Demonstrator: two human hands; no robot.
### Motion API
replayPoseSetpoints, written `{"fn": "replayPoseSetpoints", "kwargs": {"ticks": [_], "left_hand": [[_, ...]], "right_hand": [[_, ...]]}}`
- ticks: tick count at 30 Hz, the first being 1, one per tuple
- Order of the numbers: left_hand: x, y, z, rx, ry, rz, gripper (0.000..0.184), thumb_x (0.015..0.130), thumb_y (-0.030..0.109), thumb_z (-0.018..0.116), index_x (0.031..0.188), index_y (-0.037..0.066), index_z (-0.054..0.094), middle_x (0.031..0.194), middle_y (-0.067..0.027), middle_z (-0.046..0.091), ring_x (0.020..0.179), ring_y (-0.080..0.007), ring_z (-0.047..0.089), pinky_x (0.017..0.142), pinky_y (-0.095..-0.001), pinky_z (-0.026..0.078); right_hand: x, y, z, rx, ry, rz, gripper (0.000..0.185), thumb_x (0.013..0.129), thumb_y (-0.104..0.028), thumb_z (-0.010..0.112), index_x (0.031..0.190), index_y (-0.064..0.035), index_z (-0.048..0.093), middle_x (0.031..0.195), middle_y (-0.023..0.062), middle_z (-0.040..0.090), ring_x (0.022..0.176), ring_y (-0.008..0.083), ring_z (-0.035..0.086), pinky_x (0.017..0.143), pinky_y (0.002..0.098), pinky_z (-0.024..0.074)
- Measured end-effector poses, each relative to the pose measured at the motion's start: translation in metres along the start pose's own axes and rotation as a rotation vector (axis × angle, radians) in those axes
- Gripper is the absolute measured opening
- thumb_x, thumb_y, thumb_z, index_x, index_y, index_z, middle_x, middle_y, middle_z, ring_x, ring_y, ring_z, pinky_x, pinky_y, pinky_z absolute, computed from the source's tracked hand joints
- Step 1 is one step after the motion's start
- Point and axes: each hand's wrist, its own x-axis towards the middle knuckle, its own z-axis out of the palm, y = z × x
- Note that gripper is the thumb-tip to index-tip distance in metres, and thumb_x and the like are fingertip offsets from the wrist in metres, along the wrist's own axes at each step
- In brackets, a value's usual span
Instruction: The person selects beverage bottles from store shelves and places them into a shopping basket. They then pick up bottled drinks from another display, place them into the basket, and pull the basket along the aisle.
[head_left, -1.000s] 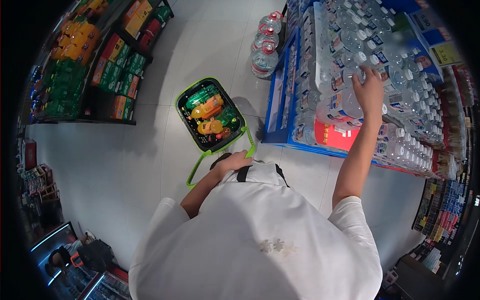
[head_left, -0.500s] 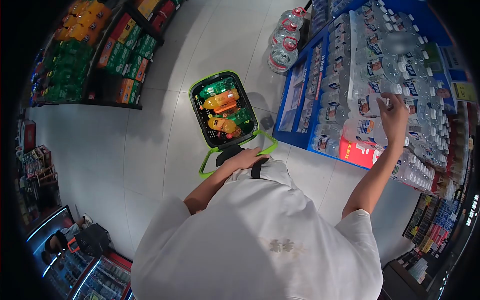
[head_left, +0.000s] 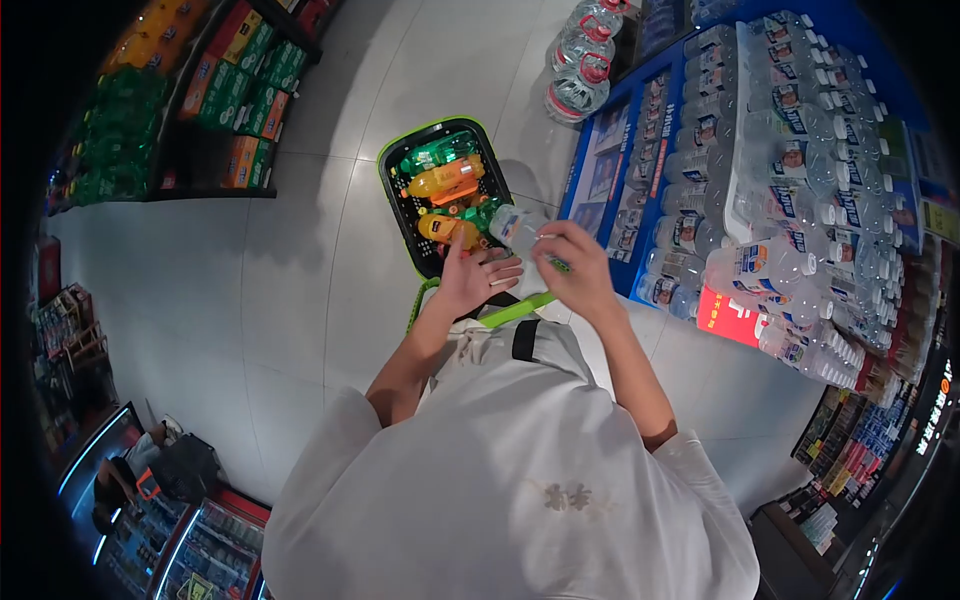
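Note:
My right hand [head_left: 574, 265] grips a clear water bottle [head_left: 515, 227] by its cap end, over the near right corner of the basket. My left hand [head_left: 478, 278] is open beside it, palm turned up and fingers spread, apparently apart from the bottle. Below both hands stands a black shopping basket with a green rim [head_left: 386, 193]. In it lie a green bottle [head_left: 440, 152], an orange soda bottle [head_left: 446, 177] and a second orange bottle [head_left: 441, 230]. Part of the contents is hidden by my hands and the water bottle.
A blue display [head_left: 668, 150] at right carries rows of water bottles [head_left: 785, 125]. Large water jugs [head_left: 578, 88] with red handles stand on the floor ahead. A shelf of soda boxes [head_left: 250, 95] is at left. Behind left, a person is near the glass-front coolers [head_left: 205, 550].
My right hand has moved left from the display to the basket with a water bottle. My left hand has risen from my waist and opened. The basket's handle has shifted.

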Motion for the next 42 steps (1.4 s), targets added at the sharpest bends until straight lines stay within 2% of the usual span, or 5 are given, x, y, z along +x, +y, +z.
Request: {"fn": "replayPoseSetpoints", "kwargs": {"ticks": [10,15,21,30,42], "left_hand": [[0.01,0.037,-0.038,-0.049,-0.099,0.243,0.034,0.087,0.026,0.063,0.115,0.007,0.056,0.095,-0.0128,0.065,0.079,-0.0274,0.066,0.07,-0.0401,0.057],[0.013,0.08,-0.012,0.239,-0.083,0.351,0.039,0.085,0.016,0.064,0.12,0.008,0.048,0.094,-0.0107,0.063,0.073,-0.0261,0.067,0.067,-0.0395,0.06],[0.009,0.064,-0.035,0.298,0.098,0.359,0.046,0.084,0.008,0.061,0.125,0.007,0.041,0.103,-0.0137,0.062,0.083,-0.0242,0.067,0.071,-0.0402,0.059],[0.287,0.106,0.021,0.432,-0.249,0.028,0.057,0.08,0.011,0.065,0.131,0.009,0.039,0.1,-0.0135,0.062,0.078,-0.0311,0.069,0.066,-0.0427,0.059],[0.286,0.088,-0.059,0.575,0.118,-0.002,0.07,0.074,0.004,0.066,0.139,0.01,0.038,0.113,-0.009,0.06,0.095,-0.0195,0.063,0.078,-0.0348,0.053]], "right_hand": [[-0.027,0.006,0.064,0.076,-0.446,-0.28,0.033,0.072,-0.01,0.063,0.105,-0.0044,0.061,0.116,0.0121,0.057,0.109,0.0316,0.054,0.093,0.0418,0.0447],[-0.014,0.182,-0.029,-1.744,-0.547,0.509,0.058,0.082,-0.01,0.058,0.137,-0.0029,0.043,0.15,0.0247,0.029,0.136,0.0467,0.03,0.108,0.0558,0.0302],[-0.063,0.331,-0.085,-0.648,-0.098,0.708,0.061,0.087,-0.02,0.061,0.141,-0.0036,0.037,0.15,0.026,0.027,0.136,0.0451,0.03,0.109,0.0468,0.0331],[0.056,0.269,0.021,-0.437,0.722,0.471,0.107,0.074,-0.031,0.078,0.149,0.0034,0.009,0.152,0.0254,0.022,0.137,0.044,0.022,0.112,0.0525,0.0192],[-0.038,0.35,0.106,0.081,0.192,0.834,0.052,0.086,-0.014,0.067,0.131,0.0006,0.044,0.113,0.0181,0.062,0.105,0.027,0.061,0.093,0.0375,0.0467]]}}
